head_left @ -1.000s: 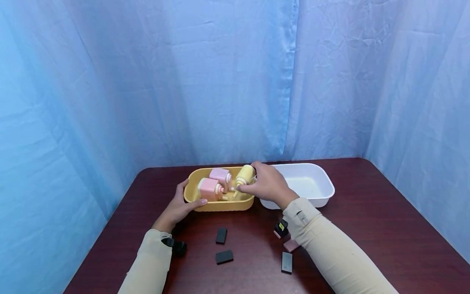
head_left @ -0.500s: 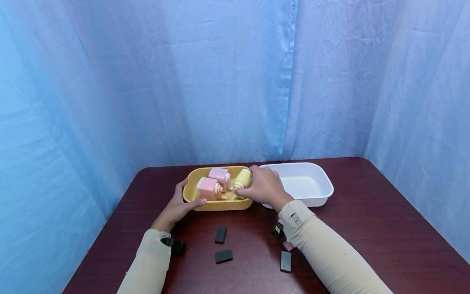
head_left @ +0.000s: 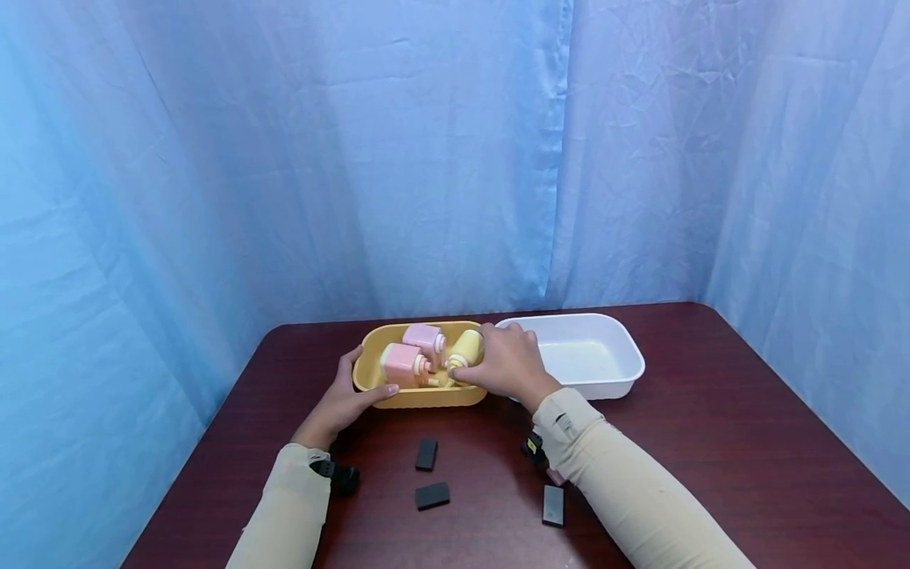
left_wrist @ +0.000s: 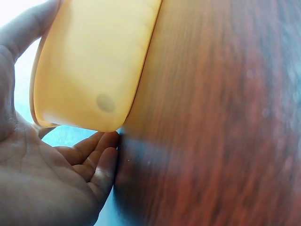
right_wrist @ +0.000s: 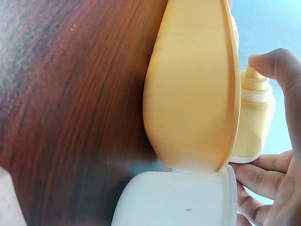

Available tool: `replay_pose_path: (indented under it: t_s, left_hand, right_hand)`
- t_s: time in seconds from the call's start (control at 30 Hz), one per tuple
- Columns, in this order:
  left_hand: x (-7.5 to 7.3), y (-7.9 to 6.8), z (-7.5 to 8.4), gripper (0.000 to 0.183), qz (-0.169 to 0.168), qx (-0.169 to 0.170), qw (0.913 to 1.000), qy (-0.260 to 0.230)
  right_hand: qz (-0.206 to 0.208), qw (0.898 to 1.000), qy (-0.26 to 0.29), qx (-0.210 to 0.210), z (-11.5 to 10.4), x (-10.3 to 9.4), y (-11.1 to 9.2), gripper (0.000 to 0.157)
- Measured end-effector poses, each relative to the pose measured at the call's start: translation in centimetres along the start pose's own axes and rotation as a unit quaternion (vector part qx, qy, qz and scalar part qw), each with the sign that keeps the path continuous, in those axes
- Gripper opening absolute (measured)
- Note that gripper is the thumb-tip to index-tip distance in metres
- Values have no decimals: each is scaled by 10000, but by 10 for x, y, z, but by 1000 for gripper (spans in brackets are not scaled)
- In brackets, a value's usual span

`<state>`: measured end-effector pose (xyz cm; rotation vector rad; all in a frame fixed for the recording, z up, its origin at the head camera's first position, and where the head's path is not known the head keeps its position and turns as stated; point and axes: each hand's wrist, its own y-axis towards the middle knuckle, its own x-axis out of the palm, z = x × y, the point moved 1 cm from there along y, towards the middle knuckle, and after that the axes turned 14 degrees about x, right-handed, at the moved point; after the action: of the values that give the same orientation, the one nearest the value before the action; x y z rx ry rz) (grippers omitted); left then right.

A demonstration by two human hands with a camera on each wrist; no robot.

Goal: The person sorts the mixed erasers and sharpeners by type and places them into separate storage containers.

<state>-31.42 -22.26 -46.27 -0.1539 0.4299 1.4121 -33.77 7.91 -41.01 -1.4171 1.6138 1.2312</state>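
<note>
The yellow tub (head_left: 434, 397) stands on the dark red table, with two pink pump bottles (head_left: 402, 363) lying on their sides in it. My left hand (head_left: 340, 405) grips the tub's left end, thumb over the front rim and fingers round the outer wall. A pale yellow pump bottle (head_left: 466, 348) lies tilted at the tub's right end. My right hand (head_left: 510, 365) holds this bottle; in the right wrist view the thumb presses its pump head (right_wrist: 256, 77) and the fingers meet its base. The left wrist view shows only the tub's outer wall (left_wrist: 94, 61).
A white tub (head_left: 586, 390) stands close against the yellow one on the right. Nearer on the table lie several small blocks, among them a dark block (head_left: 426, 455), another dark block (head_left: 432, 496) and a grey block (head_left: 553, 506). Blue curtains (head_left: 441, 158) hang behind.
My right hand has moved slightly left and down, bringing the yellow pump bottle lower into the yellow tub. My left hand has kept its grip on the tub's end.
</note>
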Motion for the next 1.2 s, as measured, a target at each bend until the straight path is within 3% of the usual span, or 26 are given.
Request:
replay_pose_path:
  t_s: [1.2]
  left_hand:
    - [2, 2, 0, 118, 48, -93, 9999, 80]
  right_hand:
    - [-92, 9997, -212, -1, -7, 9, -9, 63]
